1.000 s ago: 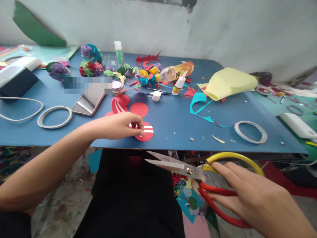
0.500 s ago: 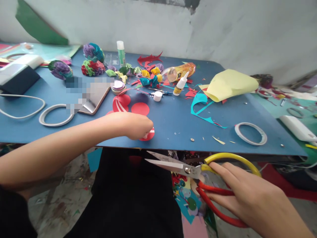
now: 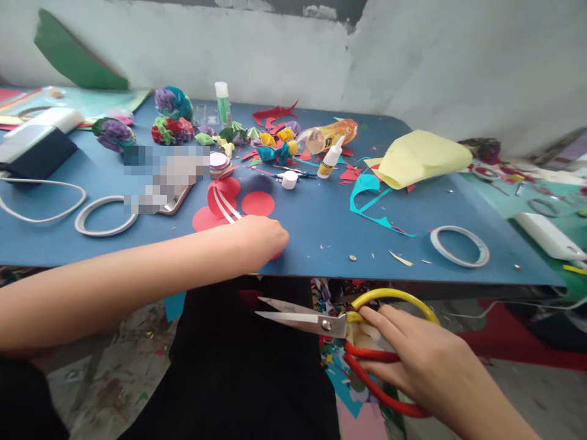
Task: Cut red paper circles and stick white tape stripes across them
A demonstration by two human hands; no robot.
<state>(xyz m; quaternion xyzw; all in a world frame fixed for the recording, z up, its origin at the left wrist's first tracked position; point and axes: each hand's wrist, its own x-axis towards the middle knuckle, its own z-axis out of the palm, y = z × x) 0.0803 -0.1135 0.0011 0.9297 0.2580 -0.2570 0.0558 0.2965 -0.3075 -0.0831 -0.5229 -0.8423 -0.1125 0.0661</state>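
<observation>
My left hand (image 3: pixel 263 238) is curled closed, knuckles up, low over the blue table near its front edge. A sliver of a red paper circle (image 3: pixel 277 255) shows beneath it; the fingertips and anything in them are hidden. Just beyond lie more red paper circles (image 3: pixel 258 204), some overlapping, with white strips (image 3: pixel 222 201) across one. In front of the table edge, my right hand (image 3: pixel 413 342) grips large scissors (image 3: pixel 298 320) by their yellow and red handles. The blades are slightly apart, point left over my dark-clothed lap, and have nothing between them.
Tape rolls (image 3: pixel 460 247) lie left and right on the table (image 3: pixel 316 226). Farther back are a glue bottle (image 3: pixel 331 157), its white cap (image 3: pixel 288 179), a glue stick (image 3: pixel 222 104), a phone (image 3: pixel 181 198), paper flowers (image 3: pixel 172 129), yellow paper (image 3: pixel 424 156) and coloured scraps (image 3: pixel 367 186).
The scissors and my right hand have moved left and slightly down. My left hand has shifted slightly right, covering the striped red circle that showed beside it before.
</observation>
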